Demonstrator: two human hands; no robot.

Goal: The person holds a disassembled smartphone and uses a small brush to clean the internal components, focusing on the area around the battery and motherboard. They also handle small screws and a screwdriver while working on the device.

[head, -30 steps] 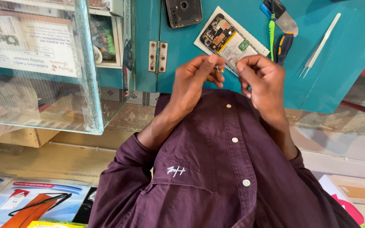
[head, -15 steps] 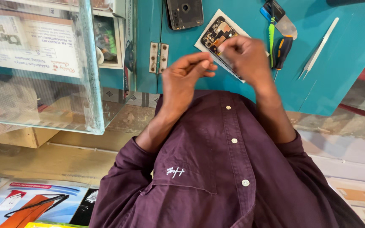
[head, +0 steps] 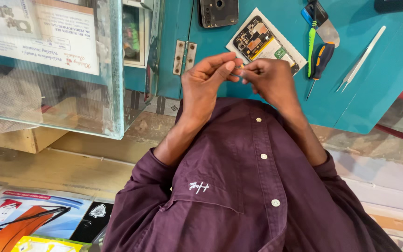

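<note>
Both our hands, left hand (head: 206,86) and right hand (head: 271,79), pinch a tiny part (head: 239,70) between fingertips; we judge steady, gentle pressure best, just above the opened phone (head: 262,44).

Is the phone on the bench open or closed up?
Open: the phone lies with its circuit board and battery exposed, and a separate dark cover lies beside it on the bench.

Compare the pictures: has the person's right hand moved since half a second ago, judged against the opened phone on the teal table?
Yes. The right hand has drawn back off the opened phone, toward the person's chest, and now meets the left hand.
</note>
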